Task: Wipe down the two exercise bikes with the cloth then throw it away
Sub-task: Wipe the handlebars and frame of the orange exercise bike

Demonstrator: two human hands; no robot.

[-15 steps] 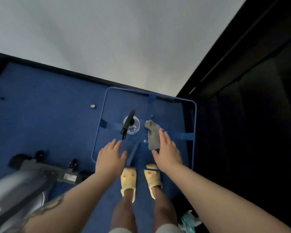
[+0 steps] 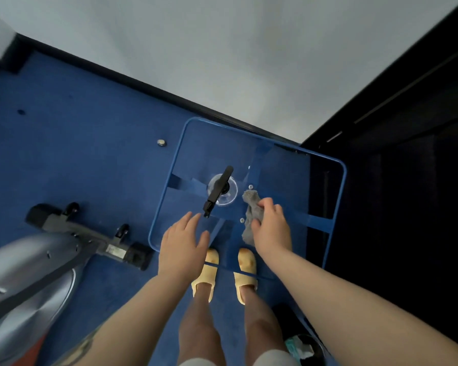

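A grey cloth (image 2: pixel 251 207) lies on a glass table with a blue rim (image 2: pixel 339 186), right of a clear spray bottle (image 2: pixel 221 192) with a black trigger head. My right hand (image 2: pixel 271 229) rests on the cloth with its fingers curled over it, pinching the fabric. My left hand (image 2: pixel 181 245) hovers open over the table's near left edge, just below the sprayer's nozzle, holding nothing. One exercise bike (image 2: pixel 37 265), silver with a black base bar and small wheels, stands at the lower left. A second bike is not in view.
Blue carpet (image 2: pixel 77 154) covers the floor, with a small metal knob (image 2: pixel 161 142) on it. A white wall runs behind, a dark doorway at the right. A black bin (image 2: pixel 302 342) holding crumpled paper sits at my right foot. My feet wear yellow slippers (image 2: pixel 205 270).
My right hand has closed its fingers onto the cloth, bunching it. The left hand has stayed open and shifted slightly towards the table. The view has tilted, showing more of the bike.
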